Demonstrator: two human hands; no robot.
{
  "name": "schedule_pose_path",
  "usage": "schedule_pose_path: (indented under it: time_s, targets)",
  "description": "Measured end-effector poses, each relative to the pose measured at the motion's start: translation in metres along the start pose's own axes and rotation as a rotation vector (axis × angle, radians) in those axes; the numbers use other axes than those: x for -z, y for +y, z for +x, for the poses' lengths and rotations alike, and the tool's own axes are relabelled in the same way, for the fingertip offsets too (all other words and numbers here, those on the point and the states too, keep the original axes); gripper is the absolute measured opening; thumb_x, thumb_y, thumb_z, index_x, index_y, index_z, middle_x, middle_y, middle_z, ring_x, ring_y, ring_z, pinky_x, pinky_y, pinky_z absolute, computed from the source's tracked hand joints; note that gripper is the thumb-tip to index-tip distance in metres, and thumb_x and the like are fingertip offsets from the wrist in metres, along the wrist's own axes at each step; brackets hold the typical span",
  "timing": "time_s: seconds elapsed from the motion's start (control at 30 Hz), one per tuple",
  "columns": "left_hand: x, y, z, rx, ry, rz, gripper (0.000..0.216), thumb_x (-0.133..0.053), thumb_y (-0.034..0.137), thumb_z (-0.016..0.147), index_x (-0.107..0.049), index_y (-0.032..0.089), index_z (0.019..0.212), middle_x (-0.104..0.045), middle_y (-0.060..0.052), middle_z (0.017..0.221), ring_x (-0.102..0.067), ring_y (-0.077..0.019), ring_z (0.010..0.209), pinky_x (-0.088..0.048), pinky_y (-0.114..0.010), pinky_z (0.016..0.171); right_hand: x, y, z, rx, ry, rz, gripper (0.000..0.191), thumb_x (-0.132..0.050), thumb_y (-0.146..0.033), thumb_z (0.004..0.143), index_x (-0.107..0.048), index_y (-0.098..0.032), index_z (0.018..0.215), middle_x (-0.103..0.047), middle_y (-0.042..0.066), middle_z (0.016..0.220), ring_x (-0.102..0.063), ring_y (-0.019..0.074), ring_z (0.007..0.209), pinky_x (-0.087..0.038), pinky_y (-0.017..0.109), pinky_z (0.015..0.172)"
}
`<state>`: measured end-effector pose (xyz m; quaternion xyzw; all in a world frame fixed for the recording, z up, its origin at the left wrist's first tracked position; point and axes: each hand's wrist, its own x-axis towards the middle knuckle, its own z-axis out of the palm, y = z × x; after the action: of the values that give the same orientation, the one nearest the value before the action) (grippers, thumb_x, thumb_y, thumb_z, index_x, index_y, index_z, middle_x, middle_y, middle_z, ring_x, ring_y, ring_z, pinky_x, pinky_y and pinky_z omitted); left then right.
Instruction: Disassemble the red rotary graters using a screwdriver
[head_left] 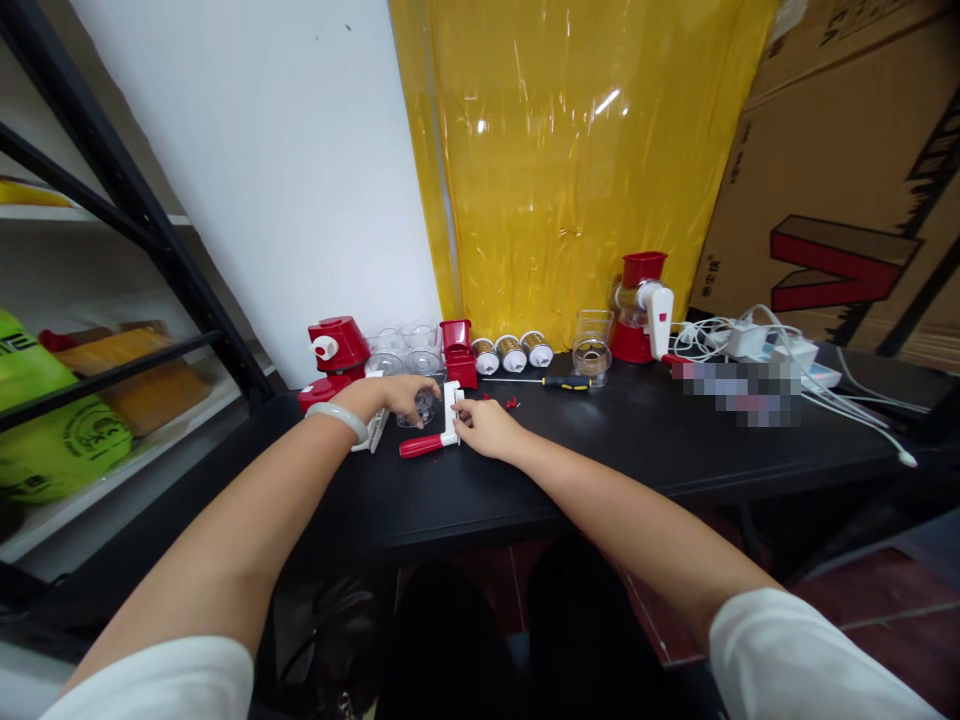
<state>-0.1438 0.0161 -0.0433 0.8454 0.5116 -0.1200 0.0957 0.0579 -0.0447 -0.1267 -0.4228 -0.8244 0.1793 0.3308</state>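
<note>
My left hand (pixel 409 398) reaches over a clear plastic part (pixel 426 408), thumb and fingers curved and apart. Whether the fingertips touch that part is hard to see. A white crank handle (pixel 451 405) with a red grip (pixel 421 446) lies on the black table, and my right hand (pixel 486 427) has its fingers closed on the white arm's right side. Under my left wrist is another white piece (pixel 373 432), partly hidden. Small red pieces (pixel 512 403) lie just beyond my right hand.
Behind stand red housings (pixel 339 345), clear cups (pixel 405 350), a red hopper (pixel 457 355), several grater drums (pixel 511 353), a screwdriver (pixel 566 382) and a clear container (pixel 592 350). An assembled red rotary grater (pixel 641 310) is at right, near white cables and chargers (pixel 750 340).
</note>
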Motion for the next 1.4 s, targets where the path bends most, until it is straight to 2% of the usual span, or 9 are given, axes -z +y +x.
schedule_pose_path:
  time_s: [0.13,0.37,0.6,0.83,1.13,1.4]
  targets:
    - [0.003,-0.002,0.003,-0.001,-0.029,0.015,0.079,-0.081,0.029,0.049,-0.054,0.024,0.123,-0.059,-0.006,0.131,-0.058,-0.025,0.111,-0.047,-0.03,0.091,-0.002,0.001,0.001,0.003,-0.002,-0.007,0.037,-0.055,-0.024,0.086,-0.066,-0.014,0.12,-0.075,0.009,0.099,-0.07,0.0184,0.094,-0.049,0.025,0.089]
    - [0.004,-0.002,0.001,0.014,-0.035,-0.003,0.081,-0.083,0.026,0.047,-0.055,0.022,0.123,-0.059,-0.008,0.131,-0.058,-0.0259,0.111,-0.047,-0.029,0.09,-0.001,-0.001,-0.001,0.042,-0.02,-0.088,0.036,-0.054,-0.026,0.086,-0.068,-0.014,0.117,-0.073,0.011,0.107,-0.069,0.0214,0.099,-0.047,0.026,0.09]
    - [0.002,-0.004,0.001,-0.003,-0.024,-0.035,0.078,-0.083,0.024,0.049,-0.055,0.023,0.122,-0.059,-0.008,0.132,-0.058,-0.0248,0.111,-0.047,-0.03,0.091,-0.001,-0.002,0.002,0.053,-0.073,-0.174,0.033,-0.055,-0.029,0.085,-0.07,-0.016,0.111,-0.074,0.011,0.101,-0.07,0.0231,0.092,-0.048,0.027,0.087]
    - [0.003,-0.002,0.0,0.01,-0.032,-0.031,0.08,-0.082,0.024,0.049,-0.053,0.023,0.124,-0.058,-0.007,0.133,-0.057,-0.0249,0.114,-0.047,-0.029,0.092,-0.006,-0.002,0.005,0.051,-0.084,-0.2,0.033,-0.053,-0.031,0.086,-0.069,-0.016,0.112,-0.074,0.012,0.102,-0.069,0.0244,0.098,-0.047,0.028,0.088]
    - [0.0,-0.004,-0.003,-0.02,0.031,-0.087,0.089,-0.083,0.022,0.048,-0.046,0.021,0.129,-0.053,-0.01,0.138,-0.052,-0.0251,0.122,-0.043,-0.029,0.098,-0.006,-0.001,0.005,0.055,-0.089,-0.2,0.035,-0.053,-0.033,0.087,-0.068,-0.016,0.114,-0.073,0.013,0.102,-0.068,0.0253,0.099,-0.047,0.029,0.088]
    - [-0.005,-0.013,0.0,-0.028,0.052,-0.111,0.09,-0.083,0.023,0.048,-0.041,0.02,0.128,-0.051,-0.013,0.138,-0.052,-0.0262,0.122,-0.043,-0.032,0.098,-0.005,-0.002,0.005,0.054,-0.095,-0.215,0.036,-0.052,-0.033,0.087,-0.067,-0.016,0.116,-0.074,0.012,0.1,-0.069,0.0243,0.095,-0.047,0.029,0.087]
